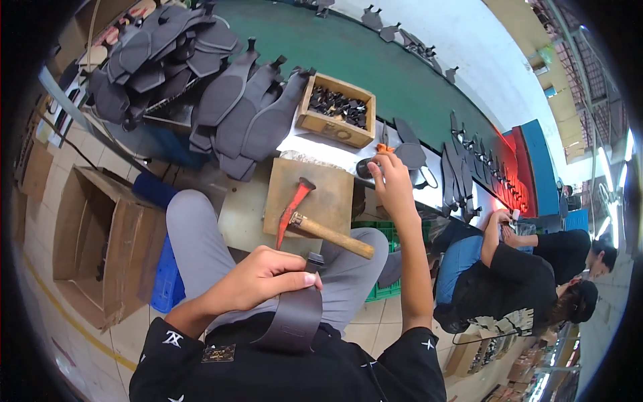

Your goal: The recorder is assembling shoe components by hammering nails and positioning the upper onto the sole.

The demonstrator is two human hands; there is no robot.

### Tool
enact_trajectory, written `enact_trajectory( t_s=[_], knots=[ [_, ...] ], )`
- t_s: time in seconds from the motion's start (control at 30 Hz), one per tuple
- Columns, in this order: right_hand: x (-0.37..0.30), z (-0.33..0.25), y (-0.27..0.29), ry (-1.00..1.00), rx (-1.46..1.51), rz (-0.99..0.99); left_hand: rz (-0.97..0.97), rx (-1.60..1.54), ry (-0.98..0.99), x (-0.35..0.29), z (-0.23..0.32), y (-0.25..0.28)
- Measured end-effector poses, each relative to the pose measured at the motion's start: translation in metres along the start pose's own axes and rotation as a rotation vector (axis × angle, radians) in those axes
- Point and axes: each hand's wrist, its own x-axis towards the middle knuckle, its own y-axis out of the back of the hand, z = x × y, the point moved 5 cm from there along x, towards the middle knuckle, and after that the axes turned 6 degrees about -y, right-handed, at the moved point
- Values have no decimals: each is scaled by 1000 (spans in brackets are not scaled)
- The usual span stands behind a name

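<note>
My left hand (271,278) is closed on a dark grey leather-like strap piece (291,325), with a small black buckle (315,262) at its upper end by my thumb. The piece hangs in front of my lap. My right hand (394,177) reaches forward to the bench, thumb and fingers apart. Beside its fingertips are a small round black object (364,167) and an orange-handled tool (384,147), partly hidden. Between my knees, a hammer with a red head (295,204) and wooden handle (335,237) lies across a square board (321,191).
A wooden box (335,132) holds many small black parts. Grey shaped pieces (241,120) lie left of it, with a larger pile (167,50) beyond. Past the box runs a green belt (415,87). A cardboard box (94,248) stands left; co-workers (516,275) sit right.
</note>
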Motion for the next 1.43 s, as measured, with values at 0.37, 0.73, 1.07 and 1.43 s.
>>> enact_trajectory(
  t_s=[0.37,0.73,1.07,1.43],
  knots=[
    [-18,97,13,-23,-200,-206,218,-32,6,-2,-15,7],
    [25,94,-35,-461,-467,-167,245,-26,95,8,-16,-1],
    [-19,63,16,-625,1388,86,174,-89,-3,6,3,-11],
    [-116,-97,64,-140,853,-696,-31,-112,-51,1,-4,-22]
  ],
)
